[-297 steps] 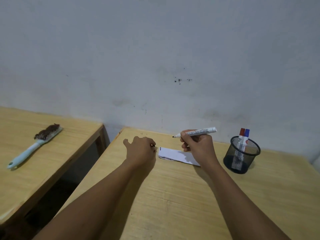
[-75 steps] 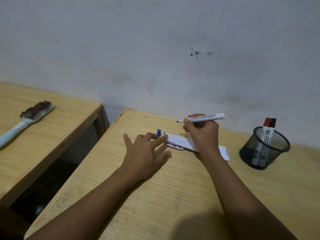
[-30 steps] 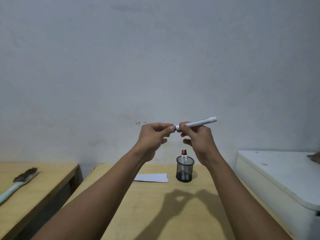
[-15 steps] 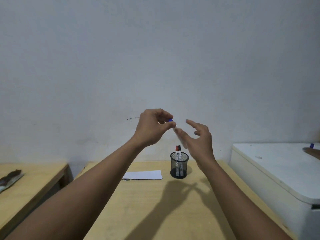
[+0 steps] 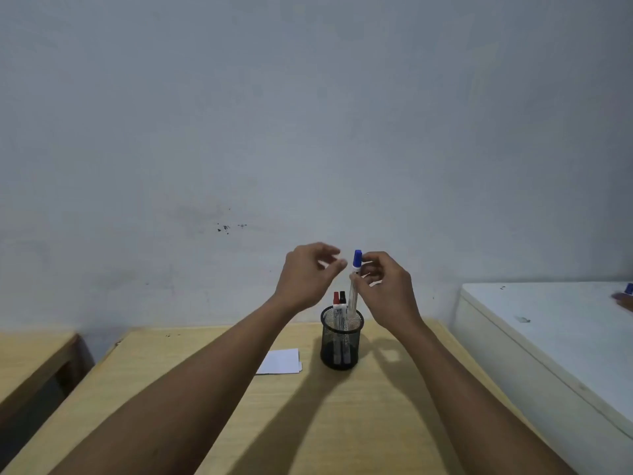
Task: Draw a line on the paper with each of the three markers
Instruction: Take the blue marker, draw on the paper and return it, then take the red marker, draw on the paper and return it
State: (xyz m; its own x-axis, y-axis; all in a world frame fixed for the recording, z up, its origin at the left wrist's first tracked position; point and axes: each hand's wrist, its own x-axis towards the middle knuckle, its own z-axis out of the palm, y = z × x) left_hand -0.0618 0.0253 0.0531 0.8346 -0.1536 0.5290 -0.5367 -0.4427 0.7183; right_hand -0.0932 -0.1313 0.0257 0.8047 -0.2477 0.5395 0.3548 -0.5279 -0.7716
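Note:
My right hand [image 5: 385, 289] holds the blue-capped marker [image 5: 355, 279] upright, cap on top, its lower end at the rim of the black mesh pen cup [image 5: 341, 344]. Inside the cup stand a red-capped marker [image 5: 336, 303] and a black-capped marker [image 5: 343, 303]. My left hand [image 5: 306, 275] hovers just left of the blue cap, fingers loosely curled and apart, holding nothing. The white paper [image 5: 281, 361] lies flat on the wooden table [image 5: 325, 423], left of the cup.
A second wooden table [image 5: 30, 358] stands to the left across a gap. A white cabinet top [image 5: 548, 323] sits at the right, with a small blue object [image 5: 629, 289] at its far edge. The grey wall is close behind.
The cap went back on the blue marker a second ago. My left hand let go of it. My right hand turned the marker upright and lowered it to the cup.

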